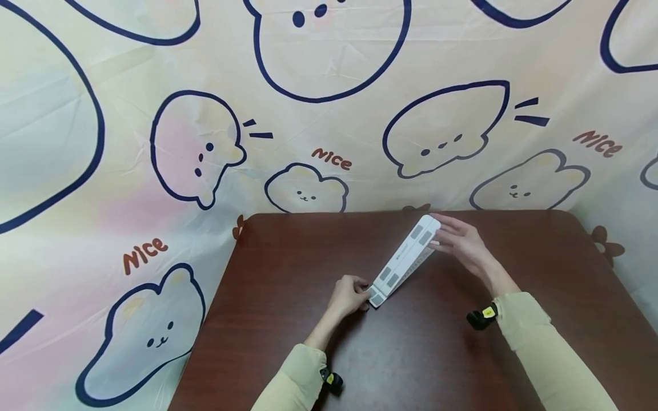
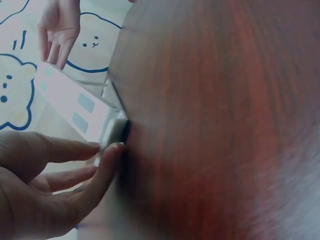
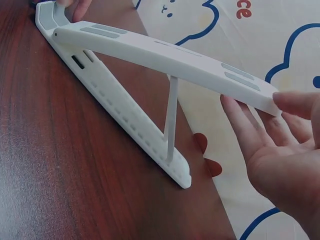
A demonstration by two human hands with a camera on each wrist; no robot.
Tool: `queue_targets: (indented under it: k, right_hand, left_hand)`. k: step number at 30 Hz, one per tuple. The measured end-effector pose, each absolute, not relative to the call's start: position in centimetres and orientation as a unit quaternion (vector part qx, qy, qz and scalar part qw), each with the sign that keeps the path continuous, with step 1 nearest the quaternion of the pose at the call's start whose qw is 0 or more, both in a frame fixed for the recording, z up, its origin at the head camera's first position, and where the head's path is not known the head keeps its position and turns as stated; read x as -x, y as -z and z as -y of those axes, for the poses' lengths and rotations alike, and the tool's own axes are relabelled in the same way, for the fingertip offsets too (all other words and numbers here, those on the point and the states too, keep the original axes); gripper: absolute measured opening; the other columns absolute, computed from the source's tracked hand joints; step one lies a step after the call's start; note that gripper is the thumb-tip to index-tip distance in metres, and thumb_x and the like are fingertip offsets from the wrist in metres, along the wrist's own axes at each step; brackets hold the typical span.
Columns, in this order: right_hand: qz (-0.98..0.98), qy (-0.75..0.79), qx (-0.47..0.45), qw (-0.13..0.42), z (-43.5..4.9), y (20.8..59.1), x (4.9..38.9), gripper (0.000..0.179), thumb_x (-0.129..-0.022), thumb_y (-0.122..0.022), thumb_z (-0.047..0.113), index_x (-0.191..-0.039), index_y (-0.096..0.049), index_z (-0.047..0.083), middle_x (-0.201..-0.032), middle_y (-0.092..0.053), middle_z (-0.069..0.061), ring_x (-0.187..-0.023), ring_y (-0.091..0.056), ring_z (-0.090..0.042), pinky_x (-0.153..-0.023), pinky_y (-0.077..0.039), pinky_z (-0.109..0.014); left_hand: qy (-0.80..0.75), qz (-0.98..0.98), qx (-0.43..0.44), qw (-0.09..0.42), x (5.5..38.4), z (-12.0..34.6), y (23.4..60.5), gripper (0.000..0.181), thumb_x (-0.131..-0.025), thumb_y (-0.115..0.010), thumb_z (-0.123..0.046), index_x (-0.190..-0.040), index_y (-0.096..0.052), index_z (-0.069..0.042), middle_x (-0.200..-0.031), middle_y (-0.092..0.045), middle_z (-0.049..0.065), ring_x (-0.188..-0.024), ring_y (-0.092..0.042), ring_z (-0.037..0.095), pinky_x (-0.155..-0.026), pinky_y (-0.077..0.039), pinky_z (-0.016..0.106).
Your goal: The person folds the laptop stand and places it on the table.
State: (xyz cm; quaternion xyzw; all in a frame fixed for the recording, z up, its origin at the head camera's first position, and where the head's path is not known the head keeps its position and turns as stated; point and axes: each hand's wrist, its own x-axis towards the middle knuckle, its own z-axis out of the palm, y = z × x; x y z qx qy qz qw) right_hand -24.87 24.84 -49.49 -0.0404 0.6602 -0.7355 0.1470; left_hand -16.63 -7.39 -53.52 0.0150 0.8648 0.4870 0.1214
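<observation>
A white folding laptop stand [image 1: 406, 258] with grey pads stands on the table, slanting from near left to far right. In the right wrist view, its upper arm [image 3: 165, 55] is raised off the base [image 3: 125, 117], and a thin strut [image 3: 171, 117] props the two apart. At the low, hinged end, my left hand [image 1: 346, 295] pinches the lip [image 2: 114, 132] between thumb and fingers. My right hand [image 1: 465, 245] holds the raised end, thumb at the tip and fingers underneath.
The brown wooden table [image 1: 437, 354] extends around the stand, and its far edge lies just behind the raised end. Behind and left of the table hangs a pale cloth [image 1: 360, 131] printed with cartoon bears. Each wrist wears a small black camera.
</observation>
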Motion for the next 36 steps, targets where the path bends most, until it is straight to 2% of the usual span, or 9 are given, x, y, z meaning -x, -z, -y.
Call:
queue_targets:
  k: [2,6,10,14,20,25,28,36]
  right_hand:
    - [-0.665,0.732,0.029,0.145,-24.9,49.6,24.8,0.069,-0.111,-0.067,0.016,-0.171,-0.035,0.003,-0.127,-0.072,0.022,-0.114,-0.075,0.000,-0.106,-0.063,-0.036]
    - [-0.665,0.735,0.014,0.131,-25.1,49.9,24.6,0.063,-0.110,-0.068,0.015,-0.167,-0.043,0.005,-0.127,-0.072,0.019,-0.114,-0.076,-0.003,-0.105,-0.063,-0.039]
    - [-0.646,0.754,0.012,0.121,-25.4,49.9,24.3,0.048,-0.108,-0.070,0.011,-0.153,-0.055,0.005,-0.129,-0.073,0.019,-0.114,-0.076,-0.005,-0.099,-0.065,-0.039]
    - [-0.636,0.764,0.010,0.110,-25.6,49.9,23.6,0.038,-0.108,-0.071,0.011,-0.145,-0.060,0.011,-0.129,-0.072,0.019,-0.111,-0.075,-0.003,-0.095,-0.067,-0.035]
    - [-0.632,0.771,0.003,0.083,-25.5,50.2,22.3,0.045,-0.108,-0.071,0.010,-0.150,-0.056,0.009,-0.128,-0.071,0.016,-0.111,-0.075,-0.002,-0.094,-0.067,-0.036]
    - [-0.615,0.785,-0.006,0.076,-25.3,50.3,21.3,0.030,-0.108,-0.068,0.004,-0.135,-0.061,0.017,-0.130,-0.067,0.013,-0.113,-0.073,-0.003,-0.092,-0.068,-0.034]
    - [-0.600,0.797,-0.006,0.074,-25.1,50.4,20.5,0.029,-0.107,-0.066,0.000,-0.130,-0.060,0.017,-0.128,-0.068,0.012,-0.112,-0.072,-0.003,-0.091,-0.068,-0.035]
    - [-0.587,0.806,-0.001,0.069,-24.1,50.7,18.9,0.034,-0.108,-0.062,-0.004,-0.136,-0.052,0.014,-0.126,-0.069,0.011,-0.111,-0.073,-0.003,-0.091,-0.068,-0.034]
  left_hand:
    - [-0.505,-0.855,0.005,0.117,16.4,7.1,53.5,0.027,-0.097,-0.077,0.002,-0.122,-0.076,0.013,-0.084,-0.078,0.023,-0.071,-0.082,0.039,-0.061,-0.066,0.031]
    - [-0.538,-0.836,0.026,0.102,16.5,7.0,54.2,0.026,-0.095,-0.074,0.011,-0.120,-0.076,0.015,-0.087,-0.078,0.026,-0.073,-0.082,0.042,-0.063,-0.069,0.036]
    - [-0.564,-0.819,0.042,0.099,17.0,7.1,54.5,0.027,-0.093,-0.072,0.014,-0.120,-0.076,0.016,-0.090,-0.079,0.028,-0.071,-0.082,0.040,-0.063,-0.069,0.034]
    - [-0.570,-0.814,0.049,0.098,17.5,7.2,54.6,0.027,-0.092,-0.072,0.014,-0.119,-0.076,0.016,-0.092,-0.080,0.030,-0.069,-0.082,0.036,-0.062,-0.068,0.032]
    - [-0.574,-0.812,0.066,0.084,18.2,7.3,54.7,0.026,-0.091,-0.071,0.014,-0.117,-0.076,0.016,-0.094,-0.081,0.030,-0.070,-0.082,0.037,-0.062,-0.068,0.032]
    - [-0.564,-0.821,0.073,0.058,19.1,7.7,54.8,0.023,-0.091,-0.073,0.012,-0.112,-0.079,0.014,-0.096,-0.082,0.028,-0.068,-0.082,0.034,-0.060,-0.067,0.031]
    - [-0.547,-0.833,0.075,0.045,19.7,8.1,54.9,0.020,-0.091,-0.074,0.010,-0.109,-0.081,0.012,-0.098,-0.083,0.028,-0.068,-0.082,0.031,-0.061,-0.067,0.030]
    - [-0.528,-0.846,0.077,0.029,20.8,9.0,54.9,0.016,-0.092,-0.078,0.006,-0.107,-0.083,0.010,-0.096,-0.083,0.028,-0.069,-0.083,0.032,-0.061,-0.067,0.031]
